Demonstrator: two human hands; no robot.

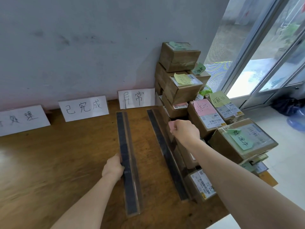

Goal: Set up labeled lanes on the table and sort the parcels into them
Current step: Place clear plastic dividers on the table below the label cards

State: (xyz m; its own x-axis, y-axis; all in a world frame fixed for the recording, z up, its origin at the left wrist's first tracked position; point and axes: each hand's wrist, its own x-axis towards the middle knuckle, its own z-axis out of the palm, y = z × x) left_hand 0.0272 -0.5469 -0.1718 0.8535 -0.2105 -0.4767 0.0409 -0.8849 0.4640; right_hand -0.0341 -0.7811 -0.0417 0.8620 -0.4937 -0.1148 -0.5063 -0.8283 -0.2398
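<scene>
Two long dark divider strips lie on the wooden table [57, 159]. My left hand [113, 167] grips the left strip [127, 162] near its middle. The right strip [166, 154] runs beside a pile of cardboard parcels [184, 93] with green, yellow and pink sticky notes. My right hand [185, 131] reaches into that pile and holds a parcel with a pink note [172, 126], mostly hidden behind the hand. Three white handwritten lane signs lean on the wall: left [21, 120], middle [84, 108], right [137, 98].
More parcels [242, 139] are stacked to the table's right edge, some overhanging it. A glass door [264, 55] and a pale tiled floor lie to the right, with blue bags [295, 113] on the floor. The grey wall [82, 47] backs the table.
</scene>
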